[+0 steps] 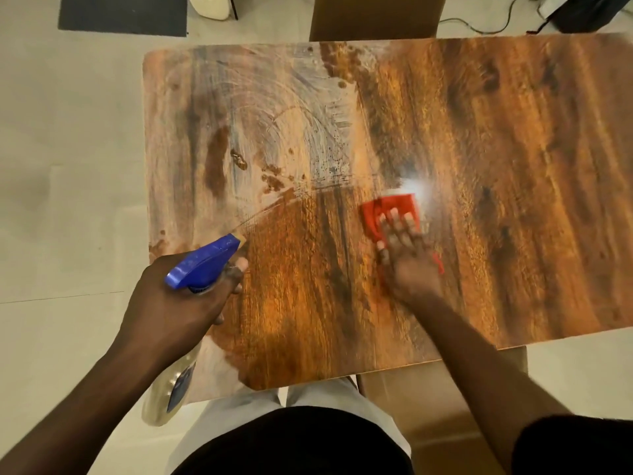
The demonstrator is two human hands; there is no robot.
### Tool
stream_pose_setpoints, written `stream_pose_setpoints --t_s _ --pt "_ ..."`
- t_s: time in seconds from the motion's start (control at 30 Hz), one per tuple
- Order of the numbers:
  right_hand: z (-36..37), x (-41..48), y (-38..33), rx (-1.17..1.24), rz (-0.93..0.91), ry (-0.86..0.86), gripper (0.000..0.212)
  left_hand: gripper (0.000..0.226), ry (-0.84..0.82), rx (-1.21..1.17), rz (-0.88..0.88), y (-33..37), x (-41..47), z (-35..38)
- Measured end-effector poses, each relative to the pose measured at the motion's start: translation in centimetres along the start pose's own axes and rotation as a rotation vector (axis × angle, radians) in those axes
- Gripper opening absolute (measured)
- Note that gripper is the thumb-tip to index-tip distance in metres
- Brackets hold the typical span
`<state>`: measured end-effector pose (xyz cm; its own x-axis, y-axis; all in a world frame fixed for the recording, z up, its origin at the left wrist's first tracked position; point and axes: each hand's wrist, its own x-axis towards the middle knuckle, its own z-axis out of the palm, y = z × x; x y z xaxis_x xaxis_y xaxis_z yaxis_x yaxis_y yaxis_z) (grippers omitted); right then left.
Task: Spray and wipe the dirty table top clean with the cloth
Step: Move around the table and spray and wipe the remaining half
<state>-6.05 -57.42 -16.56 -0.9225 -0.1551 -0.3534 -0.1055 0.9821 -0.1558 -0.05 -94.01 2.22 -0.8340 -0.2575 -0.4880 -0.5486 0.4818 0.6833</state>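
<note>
Over the near-left corner of the wooden table top (479, 149), the left hand (178, 303) is wrapped around a spray bottle (205, 262), fingers curled on the trigger under the blue head. Bottle's long axis runs from its pale body down by the near edge, overhanging the floor (68, 166), up to the nozzle, which points away and to the right, toward the smeary patch. You can make out a thin line of spray coming off the nozzle that way.

Right hand (404, 248) is flat, fingers spread, pressing down on a red cloth (390, 210) roughly mid-table, a bit toward the near side. It's blurry, so I can't tell how the cloth is folded. A little red pokes out by the wrist too.

Room-wise: the whole right half of the top is bare wood out to the right and far edges. The left half has whitish swirly streaks and brown blotches (270, 176), running close to the left edge. A brown chair back (376, 15) sits just beyond the far edge, and a cardboard box (428, 406) is tucked under the near edge.
</note>
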Motion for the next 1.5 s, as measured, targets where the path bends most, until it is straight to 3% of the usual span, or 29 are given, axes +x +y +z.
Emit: stream_pose_setpoints --t_s 0.2,0.33,0.5,0.63,0.7,0.83,0.9,0.97,1.07,1.2,1.33,1.5 --pt "-6.0 9.1 7.6 0.244 0.487 0.055 0.063 0.037 -0.003 -0.011 -0.012 0.0 0.1 0.2" --pt "-7.3 13.8 4.3 0.332 0.572 0.037 0.065 0.053 0.077 -0.068 -0.019 0.5 0.8 0.1" --pt "-5.7 14.9 -6.1 0.167 0.211 0.033 0.07 0.03 0.182 -0.149 -0.003 1.3 2.8 -0.9" --pt "-2.2 11.6 -16.4 0.066 -0.239 -0.052 0.073 0.007 0.181 -0.185 0.058 2.6 3.4 -1.5" --pt "0.1 8.4 -20.6 0.092 -0.444 -0.094 0.07 0.008 0.186 -0.173 0.063 3.1 3.7 -1.7" --pt "3.7 2.4 -24.0 0.011 -0.772 -0.127 0.064 0.047 0.199 -0.108 0.036 3.4 4.8 -1.5" --pt "4.3 0.8 -22.6 -0.058 -0.877 -0.135 0.065 0.05 0.208 -0.098 0.031 3.5 5.7 -1.1" --pt "4.0 0.2 -19.9 -0.038 -0.902 -0.128 0.062 0.039 0.208 -0.094 0.043 3.7 6.5 -0.7" --pt "2.4 1.1 -14.5 -0.013 -0.752 -0.116 0.061 0.013 0.194 -0.127 0.073 4.0 7.2 -0.3" --pt "-0.5 5.3 -5.6 -0.027 -0.43 -0.085 0.061 0.031 0.191 -0.111 0.052 4.1 8.4 0.3" --pt "-4.7 11.0 2.6 -0.025 -0.051 0.012 0.064 0.034 0.188 -0.101 0.011 4.6 9.4 0.9" --pt "-9.4 19.9 4.6 0.22 0.305 0.078 0.062 0.023 0.185 -0.148 0.041 5.1 10.5 0.9"
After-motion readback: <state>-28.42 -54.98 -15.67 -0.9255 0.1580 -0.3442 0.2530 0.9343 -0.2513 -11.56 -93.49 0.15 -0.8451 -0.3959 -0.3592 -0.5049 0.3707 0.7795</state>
